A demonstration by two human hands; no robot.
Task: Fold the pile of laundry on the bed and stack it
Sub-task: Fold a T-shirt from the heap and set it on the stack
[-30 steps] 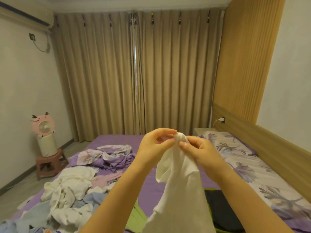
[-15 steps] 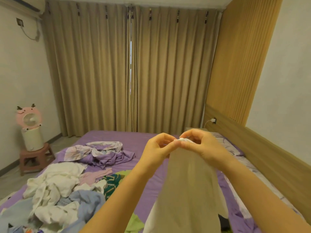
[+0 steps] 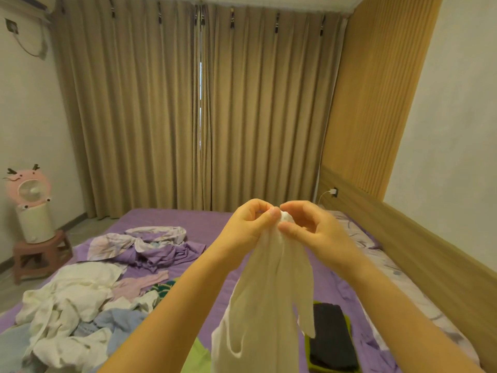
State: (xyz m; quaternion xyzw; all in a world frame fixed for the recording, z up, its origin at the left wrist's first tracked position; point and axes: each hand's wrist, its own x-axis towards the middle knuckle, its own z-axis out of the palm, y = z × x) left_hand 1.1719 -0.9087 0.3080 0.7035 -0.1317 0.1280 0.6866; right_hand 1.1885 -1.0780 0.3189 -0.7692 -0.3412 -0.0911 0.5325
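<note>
A folded dark garment [image 3: 332, 336] lies on the bed [image 3: 172, 219] near its right edge, atop something green; the unfolded laundry pile [image 3: 78, 300] sprawls along the left edge; above the bed's middle, 2 hands pinch the bunched top of a white garment [image 3: 266, 297], the left hand [image 3: 248, 228] and right hand [image 3: 314, 230] apparently gripping with fingertips; tan curtains [image 3: 188, 109] hang beyond the far edge.

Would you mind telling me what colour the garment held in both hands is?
White, or off-white; the garment shows best in the head view.
</note>
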